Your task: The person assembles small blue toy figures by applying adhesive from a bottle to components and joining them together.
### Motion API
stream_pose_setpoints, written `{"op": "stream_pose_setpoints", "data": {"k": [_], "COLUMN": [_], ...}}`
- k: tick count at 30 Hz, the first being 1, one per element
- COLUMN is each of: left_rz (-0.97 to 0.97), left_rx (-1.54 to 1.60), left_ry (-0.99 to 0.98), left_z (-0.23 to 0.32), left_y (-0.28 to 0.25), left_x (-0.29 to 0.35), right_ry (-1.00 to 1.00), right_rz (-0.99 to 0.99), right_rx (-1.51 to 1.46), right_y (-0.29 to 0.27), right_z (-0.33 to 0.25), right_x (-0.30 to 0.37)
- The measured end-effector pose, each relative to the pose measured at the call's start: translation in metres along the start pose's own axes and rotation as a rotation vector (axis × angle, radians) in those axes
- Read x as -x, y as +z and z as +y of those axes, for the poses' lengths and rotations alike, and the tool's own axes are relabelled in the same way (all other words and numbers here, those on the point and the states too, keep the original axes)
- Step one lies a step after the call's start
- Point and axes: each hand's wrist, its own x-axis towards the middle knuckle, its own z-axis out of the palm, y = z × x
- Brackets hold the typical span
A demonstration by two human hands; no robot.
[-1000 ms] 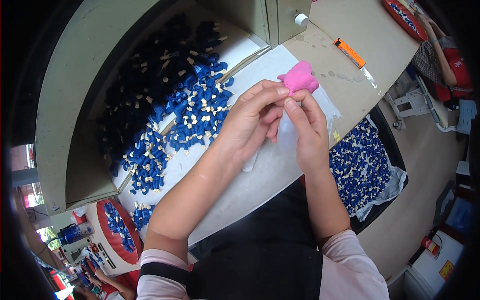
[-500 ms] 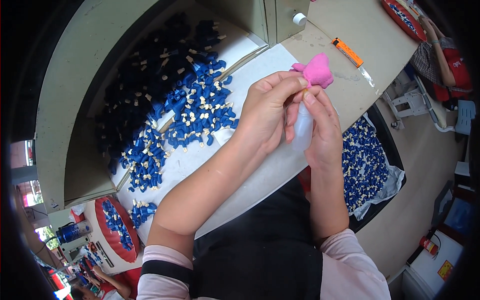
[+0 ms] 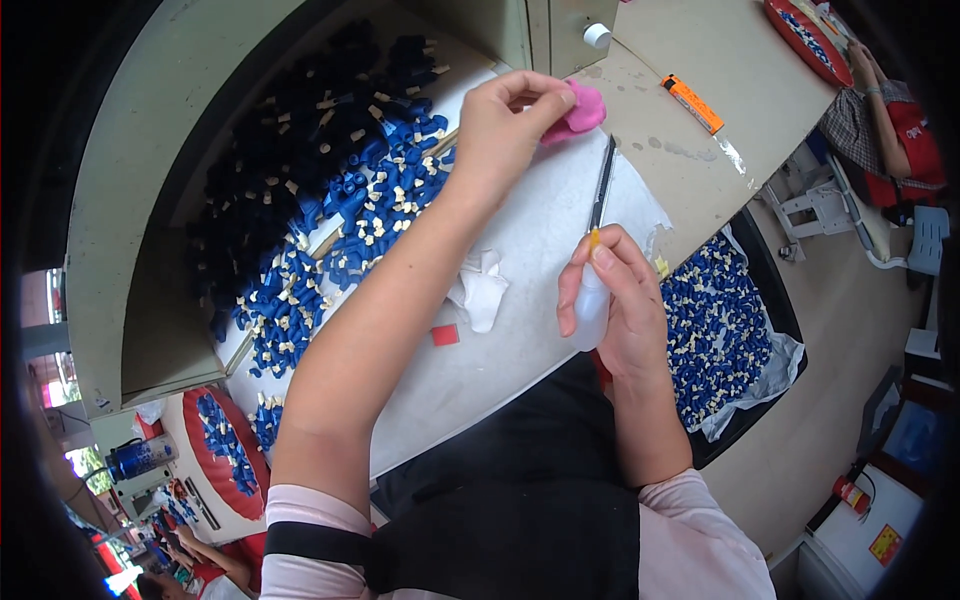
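A worker's left hand [image 3: 515,125] pinches a pink cloth [image 3: 587,108] between thumb and fingertips above the bench [image 3: 540,240], while the fingers of the right hand [image 3: 632,300] curl closed around a clear bottle [image 3: 591,310], thumb near its yellow tip [image 3: 595,243]. A dark stick [image 3: 604,185] lies beyond the tip; blue parts [image 3: 352,188] crowd the booth at left. The step in hand appears to be handling cloth and bottle apart; the next move likely calls for a steady, gentle grip on the bottle.
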Motion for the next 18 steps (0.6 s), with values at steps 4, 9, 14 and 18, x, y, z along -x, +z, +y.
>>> {"op": "stream_pose_setpoints", "data": {"k": [4,9,14,18], "left_rz": [-0.027,-0.145,-0.072,0.125], "left_rx": [-0.526,-0.121,0.036,0.330], "left_ry": [0.217,0.000,-0.128,-0.170], "left_z": [-0.010,0.018,0.018,0.012], "left_y": [-0.009,-0.015,-0.012,-0.025], "left_x": [0.008,0.082,0.141,0.160], "right_ry": [-0.014,-0.152,-0.315,-0.639], "right_rz": [-0.039,0.031,-0.062,-0.045], "right_rx": [-0.022,0.151,0.537,1.226], "right_y": [-0.005,-0.003,0.019,0.017], "right_z": [0.000,0.004,0.022,-0.004], "right_x": [-0.006,-0.014,-0.021,-0.037]}}
